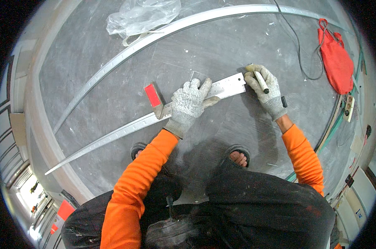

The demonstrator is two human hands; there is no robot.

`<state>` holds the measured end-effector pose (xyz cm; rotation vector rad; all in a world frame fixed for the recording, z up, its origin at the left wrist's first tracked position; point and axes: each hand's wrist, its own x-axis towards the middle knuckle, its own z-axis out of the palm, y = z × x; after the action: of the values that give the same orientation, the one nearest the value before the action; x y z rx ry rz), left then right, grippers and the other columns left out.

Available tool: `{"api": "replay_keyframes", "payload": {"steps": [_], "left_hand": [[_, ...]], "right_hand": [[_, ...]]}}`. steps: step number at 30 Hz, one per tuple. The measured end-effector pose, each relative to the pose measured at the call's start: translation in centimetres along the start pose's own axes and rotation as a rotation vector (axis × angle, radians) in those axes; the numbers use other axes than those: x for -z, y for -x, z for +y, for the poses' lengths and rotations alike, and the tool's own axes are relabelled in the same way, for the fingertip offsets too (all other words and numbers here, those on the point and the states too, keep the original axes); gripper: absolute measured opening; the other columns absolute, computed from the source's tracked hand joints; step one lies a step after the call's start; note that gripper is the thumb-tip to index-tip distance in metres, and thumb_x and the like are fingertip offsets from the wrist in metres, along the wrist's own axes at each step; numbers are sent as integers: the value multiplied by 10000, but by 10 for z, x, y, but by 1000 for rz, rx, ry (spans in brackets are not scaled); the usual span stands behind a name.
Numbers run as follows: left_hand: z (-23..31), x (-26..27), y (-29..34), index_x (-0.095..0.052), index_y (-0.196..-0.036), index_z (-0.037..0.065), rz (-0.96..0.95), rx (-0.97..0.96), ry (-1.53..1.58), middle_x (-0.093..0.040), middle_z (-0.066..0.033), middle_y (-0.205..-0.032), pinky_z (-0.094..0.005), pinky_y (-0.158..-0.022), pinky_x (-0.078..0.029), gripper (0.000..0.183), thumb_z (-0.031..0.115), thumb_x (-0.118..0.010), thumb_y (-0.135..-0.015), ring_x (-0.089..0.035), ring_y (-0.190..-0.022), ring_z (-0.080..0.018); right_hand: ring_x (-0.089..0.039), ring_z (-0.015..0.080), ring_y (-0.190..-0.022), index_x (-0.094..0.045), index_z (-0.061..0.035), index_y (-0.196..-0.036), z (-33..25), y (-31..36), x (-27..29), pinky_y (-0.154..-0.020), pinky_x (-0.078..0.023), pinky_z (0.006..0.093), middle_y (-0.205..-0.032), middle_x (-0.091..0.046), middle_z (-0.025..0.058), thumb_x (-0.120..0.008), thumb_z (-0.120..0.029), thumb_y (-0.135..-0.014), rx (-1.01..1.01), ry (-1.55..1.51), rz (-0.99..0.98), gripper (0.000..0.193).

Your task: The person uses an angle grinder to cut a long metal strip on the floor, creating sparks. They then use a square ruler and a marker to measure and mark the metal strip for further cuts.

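Observation:
My left hand (188, 99), in a grey knit glove, is closed over a combination of metal square (229, 86) and light steel profile (125, 130), its fingers on the far side and thumb on the near side. The square's blade has a hole near its right end; its stock, with a red face (153, 96), stands left of my hand. The profile runs from under the square toward the lower left. My right hand (266, 89), gloved too, is closed round a white marker (260, 81) with a black end, at the blade's right end. The marker's other end is mostly hidden.
A long curved-looking steel profile (154, 36) lies across the far floor beside crumpled clear plastic (142, 16). At right are a red cloth bag (336, 62), a dark cable (300, 54) and a power strip (349, 108). My sandalled feet (238, 157) are close by.

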<state>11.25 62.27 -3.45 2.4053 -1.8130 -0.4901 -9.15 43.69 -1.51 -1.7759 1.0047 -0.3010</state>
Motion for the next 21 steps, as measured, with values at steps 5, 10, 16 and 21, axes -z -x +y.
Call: {"api": "replay_keyframes", "payload": {"steps": [5, 10, 16, 21], "left_hand": [[7, -1, 4, -652, -1393, 173, 26, -26, -48, -612, -86, -1040, -465, -801, -538, 720, 685, -676, -887, -622, -966, -279], [15, -11, -2, -668, -1367, 159, 164, -128, -4, -600, -83, -997, -446, -812, -488, 672, 628, -711, -888, -598, -942, -272], [17, -10, -5, -690, -1351, 169, 208, -161, 83, -579, -64, -961, -437, -789, -477, 588, 531, -756, -893, -588, -909, -265], [20, -12, 0, -702, -1344, 178, 279, -167, 121, -564, -42, -917, -433, -769, -471, 553, 461, -794, -878, -581, -857, -260]], "right_hand": [[-713, 165, -993, -700, -50, -1262, 4, 16, -12, -913, -566, 333, -1057, -753, 69, -733, -186, -990, -19, -52, 114, 306], [-717, 162, -1000, -698, -53, -1262, 8, 28, -21, -922, -570, 324, -1071, -758, 83, -734, -123, -975, -105, -178, 176, 298], [-721, 165, -1001, -699, -56, -1255, 10, 31, -22, -921, -575, 325, -1072, -759, 91, -737, -121, -976, -108, -103, 200, 289], [-722, 158, -992, -700, -55, -1247, 17, 33, -28, -910, -578, 319, -1058, -761, 82, -747, -116, -972, -107, -190, 232, 285]]}}
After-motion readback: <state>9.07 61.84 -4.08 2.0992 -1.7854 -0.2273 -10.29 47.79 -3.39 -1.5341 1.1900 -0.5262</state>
